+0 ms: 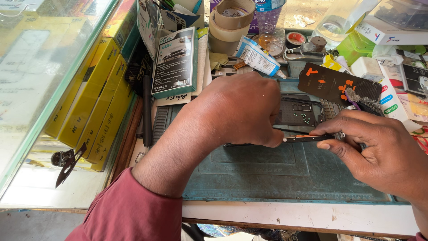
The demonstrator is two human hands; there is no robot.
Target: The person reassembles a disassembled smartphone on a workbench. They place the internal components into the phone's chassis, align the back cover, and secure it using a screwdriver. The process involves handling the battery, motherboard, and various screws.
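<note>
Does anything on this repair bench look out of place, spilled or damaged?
Mostly ordinary clutter. A few tiny screws lie loose on the dark tray behind the hands. The white bench edge is chipped. Both hands, left and right, grip a thin dark part.

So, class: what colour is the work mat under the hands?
Teal blue-green work mat, seen best in the head view.

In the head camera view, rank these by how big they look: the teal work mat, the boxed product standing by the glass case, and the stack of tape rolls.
1. Teal work mat, largest.
2. Boxed product.
3. Stack of tape rolls, smallest, though it sits farther back.
</note>
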